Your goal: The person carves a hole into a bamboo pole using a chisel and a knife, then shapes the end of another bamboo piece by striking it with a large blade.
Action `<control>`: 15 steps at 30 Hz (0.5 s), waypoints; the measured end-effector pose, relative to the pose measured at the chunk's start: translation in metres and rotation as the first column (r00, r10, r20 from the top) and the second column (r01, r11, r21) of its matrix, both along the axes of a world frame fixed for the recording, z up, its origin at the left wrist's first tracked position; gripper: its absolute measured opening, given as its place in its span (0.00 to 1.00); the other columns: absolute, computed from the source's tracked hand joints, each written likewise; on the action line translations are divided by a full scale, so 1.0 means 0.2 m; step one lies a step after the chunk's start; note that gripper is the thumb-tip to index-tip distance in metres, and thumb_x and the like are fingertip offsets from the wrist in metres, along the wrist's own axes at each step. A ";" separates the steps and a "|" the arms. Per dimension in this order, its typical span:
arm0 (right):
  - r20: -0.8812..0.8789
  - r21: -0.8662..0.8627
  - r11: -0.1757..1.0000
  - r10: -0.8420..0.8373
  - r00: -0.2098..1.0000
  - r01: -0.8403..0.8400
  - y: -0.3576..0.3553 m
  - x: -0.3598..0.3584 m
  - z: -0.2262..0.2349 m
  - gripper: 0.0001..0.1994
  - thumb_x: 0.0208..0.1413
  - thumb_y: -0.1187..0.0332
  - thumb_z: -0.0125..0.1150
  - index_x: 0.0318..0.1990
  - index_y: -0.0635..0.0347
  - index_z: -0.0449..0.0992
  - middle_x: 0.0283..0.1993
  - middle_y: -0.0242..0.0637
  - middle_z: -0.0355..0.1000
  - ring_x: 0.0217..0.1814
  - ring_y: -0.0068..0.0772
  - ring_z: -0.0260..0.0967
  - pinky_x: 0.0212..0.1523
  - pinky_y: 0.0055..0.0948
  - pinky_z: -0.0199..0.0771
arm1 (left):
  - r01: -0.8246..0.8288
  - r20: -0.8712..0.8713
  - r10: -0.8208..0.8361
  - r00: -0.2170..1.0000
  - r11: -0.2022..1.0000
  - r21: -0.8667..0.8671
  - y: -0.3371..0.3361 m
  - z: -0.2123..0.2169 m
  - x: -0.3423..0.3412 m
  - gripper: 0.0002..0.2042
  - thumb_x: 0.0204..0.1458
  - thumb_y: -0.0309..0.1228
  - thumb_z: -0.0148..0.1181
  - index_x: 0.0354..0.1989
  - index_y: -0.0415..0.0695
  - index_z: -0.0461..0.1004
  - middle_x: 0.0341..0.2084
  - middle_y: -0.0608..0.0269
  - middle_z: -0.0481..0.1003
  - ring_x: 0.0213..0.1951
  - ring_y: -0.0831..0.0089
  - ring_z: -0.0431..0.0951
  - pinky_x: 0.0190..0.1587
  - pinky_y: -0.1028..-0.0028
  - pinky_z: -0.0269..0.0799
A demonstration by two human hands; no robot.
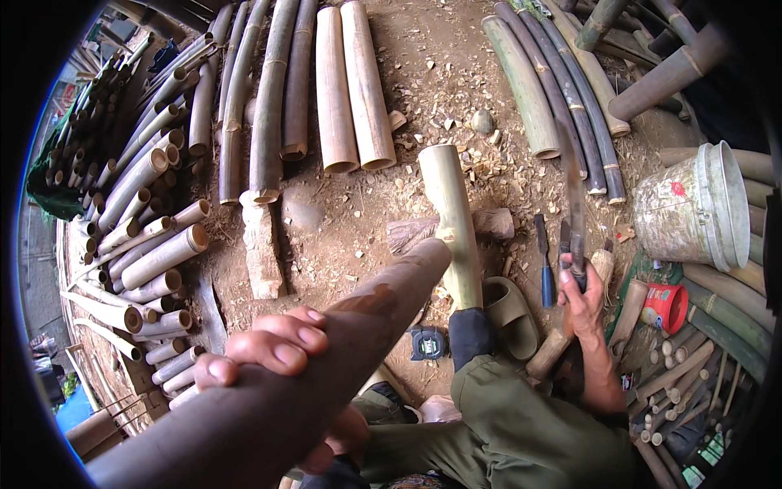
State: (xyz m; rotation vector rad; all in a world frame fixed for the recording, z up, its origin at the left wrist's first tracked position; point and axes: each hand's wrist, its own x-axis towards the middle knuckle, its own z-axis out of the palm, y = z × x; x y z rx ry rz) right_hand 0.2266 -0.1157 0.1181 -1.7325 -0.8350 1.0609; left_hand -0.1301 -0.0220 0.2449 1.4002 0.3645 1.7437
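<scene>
My left hand is wrapped around a thick dark bamboo pole, which slants up from the lower left. The pole's far end meets or overlaps a pale, peeled bamboo piece; whether they touch I cannot tell. That pale piece leans over a short log on the ground, its near end close to my knee. On the right, my right hand is closed on the dark handle of a long-bladed knife, its blade upright and slightly blurred. Beside it lies a blue-handled chisel.
A tape measure and a sandal lie near my legs. Cut bamboo poles line the far side, with a stack at left. A white bucket and red tub stand right. Wood chips litter the dirt.
</scene>
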 end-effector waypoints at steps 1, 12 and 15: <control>0.064 0.044 0.999 -0.008 0.998 0.005 0.01 0.02 0.02 0.14 0.59 0.67 0.60 0.50 0.62 0.73 0.26 0.24 0.68 0.21 0.14 0.61 0.21 0.18 0.63 | 0.004 -0.006 -0.004 1.000 1.000 -0.014 0.00 -0.01 0.01 0.46 0.35 0.43 0.81 0.61 0.48 0.55 0.43 0.51 0.73 0.45 0.53 0.75 0.50 0.50 0.69; 0.161 0.017 0.999 0.040 0.986 -0.044 0.07 0.09 0.19 0.16 0.62 0.67 0.57 0.53 0.67 0.72 0.26 0.28 0.66 0.24 0.17 0.63 0.26 0.20 0.65 | 0.093 0.024 -0.092 0.995 0.994 -0.060 -0.04 -0.13 0.05 0.45 0.35 0.44 0.81 0.60 0.47 0.57 0.44 0.55 0.72 0.46 0.55 0.75 0.51 0.51 0.70; 0.163 -0.002 0.999 0.047 0.985 -0.047 0.09 0.07 0.20 0.16 0.62 0.67 0.56 0.53 0.67 0.72 0.25 0.28 0.66 0.24 0.17 0.63 0.25 0.20 0.65 | 0.081 -0.046 -0.083 0.995 0.996 -0.040 0.01 -0.12 0.03 0.38 0.46 0.54 0.68 0.59 0.47 0.60 0.44 0.55 0.73 0.44 0.55 0.75 0.46 0.52 0.70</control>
